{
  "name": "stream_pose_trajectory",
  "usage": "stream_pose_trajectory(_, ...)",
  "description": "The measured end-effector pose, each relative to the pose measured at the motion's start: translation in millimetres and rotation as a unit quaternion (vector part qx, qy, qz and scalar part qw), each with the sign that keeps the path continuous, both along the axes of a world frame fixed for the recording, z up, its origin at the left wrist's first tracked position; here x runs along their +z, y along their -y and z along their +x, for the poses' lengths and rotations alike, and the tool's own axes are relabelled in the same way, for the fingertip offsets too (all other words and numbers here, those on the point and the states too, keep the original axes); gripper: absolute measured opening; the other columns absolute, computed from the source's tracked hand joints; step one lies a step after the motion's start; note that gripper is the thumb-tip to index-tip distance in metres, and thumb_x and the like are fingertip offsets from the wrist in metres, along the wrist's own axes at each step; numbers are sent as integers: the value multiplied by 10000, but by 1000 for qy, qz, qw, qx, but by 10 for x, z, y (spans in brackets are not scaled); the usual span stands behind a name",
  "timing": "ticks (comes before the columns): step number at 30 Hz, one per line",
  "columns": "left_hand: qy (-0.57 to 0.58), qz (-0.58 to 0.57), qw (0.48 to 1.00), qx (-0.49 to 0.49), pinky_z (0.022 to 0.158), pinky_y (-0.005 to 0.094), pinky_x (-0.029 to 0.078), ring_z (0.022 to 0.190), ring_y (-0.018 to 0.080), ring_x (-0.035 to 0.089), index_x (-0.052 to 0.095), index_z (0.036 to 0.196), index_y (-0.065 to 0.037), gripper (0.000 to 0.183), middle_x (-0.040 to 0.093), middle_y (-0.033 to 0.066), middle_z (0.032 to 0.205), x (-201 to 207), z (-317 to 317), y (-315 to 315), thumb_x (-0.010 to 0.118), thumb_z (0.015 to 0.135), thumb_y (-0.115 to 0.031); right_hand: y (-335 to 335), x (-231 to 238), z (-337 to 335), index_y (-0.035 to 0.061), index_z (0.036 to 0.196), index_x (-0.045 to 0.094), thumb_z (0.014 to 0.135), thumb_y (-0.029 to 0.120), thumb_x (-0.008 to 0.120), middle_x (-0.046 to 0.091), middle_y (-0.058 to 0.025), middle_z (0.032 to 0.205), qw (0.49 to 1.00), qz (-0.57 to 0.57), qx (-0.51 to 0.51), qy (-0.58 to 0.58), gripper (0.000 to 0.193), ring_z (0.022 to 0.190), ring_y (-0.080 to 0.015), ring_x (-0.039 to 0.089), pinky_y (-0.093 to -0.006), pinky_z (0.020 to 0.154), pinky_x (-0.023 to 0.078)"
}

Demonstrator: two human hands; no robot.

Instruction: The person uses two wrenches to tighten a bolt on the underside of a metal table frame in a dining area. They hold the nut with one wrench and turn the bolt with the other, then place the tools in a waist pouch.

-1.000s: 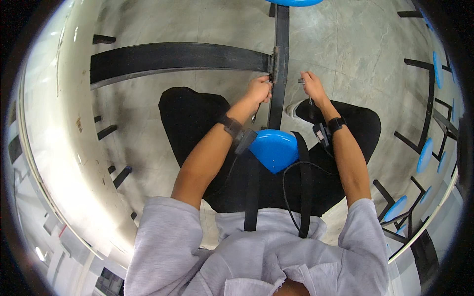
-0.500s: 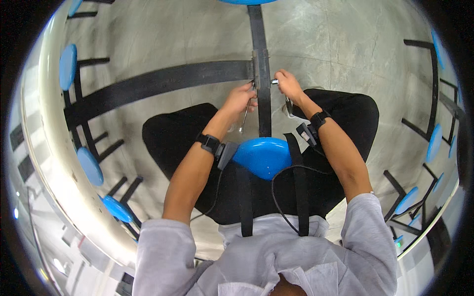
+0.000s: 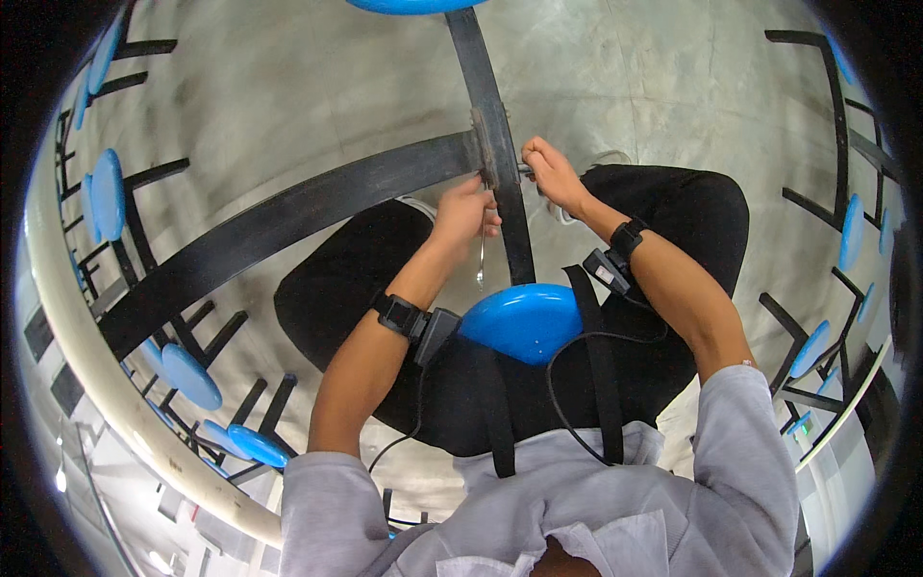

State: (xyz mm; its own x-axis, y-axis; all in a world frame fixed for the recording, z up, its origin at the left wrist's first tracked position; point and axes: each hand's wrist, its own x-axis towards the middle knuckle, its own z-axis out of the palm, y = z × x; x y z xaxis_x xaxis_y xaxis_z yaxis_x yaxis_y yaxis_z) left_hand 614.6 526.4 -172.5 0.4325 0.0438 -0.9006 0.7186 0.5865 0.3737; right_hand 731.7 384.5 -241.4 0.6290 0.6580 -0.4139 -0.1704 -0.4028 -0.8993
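A black metal frame stands in front of me; a long side bar meets its narrow beam at a bolted joint. Left of this joint, my left hand is closed around a slim silver wrench, whose lower end points toward me. My right hand grips a socket wrench on the opposite side, and its silver socket meets the beam. Fingers partly cover both tools, and the bolt itself is hidden.
A blue round seat is between my thighs, at the beam's near end; another blue seat is at its far end. Several blue-seated black frames stand left and right. A pale curved edge runs along the left. Cables hang from my wrist devices.
The view has shifted and turned, so the beam now leans leftward at its far end. Both hands remain at the joint with their tools; the left wrench hangs more upright.
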Motion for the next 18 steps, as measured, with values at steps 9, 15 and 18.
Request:
stream_pose_trajectory(9,31,-2,999,11,516,234,466,612,97,548,380,1329,-2,454,557,34,813,58,29,18,495,906,-124,-6,-190,71,-7,851,472,894,155,400,524,-162,663,985,-80,6,155,183,653,-261,573,-384,588,434)
stream_pose_trajectory(15,42,-3,999,-14,543,223,464,633,94,539,390,1340,-29,463,556,28,849,-5,-88,-50,520,911,-148,-235,168,205,46,694,442,853,176,424,432,-61,578,887,-233,-92,-388,207,453,-146,397,-319,390,315)
stream_pose_trajectory(18,42,25,999,-9,551,235,475,635,105,542,399,1344,-50,472,557,26,856,8,-132,-12,540,904,-144,-259,194,133,107,720,387,859,220,424,341,0,543,897,-216,-102,-371,183,411,-115,285,-298,408,295)
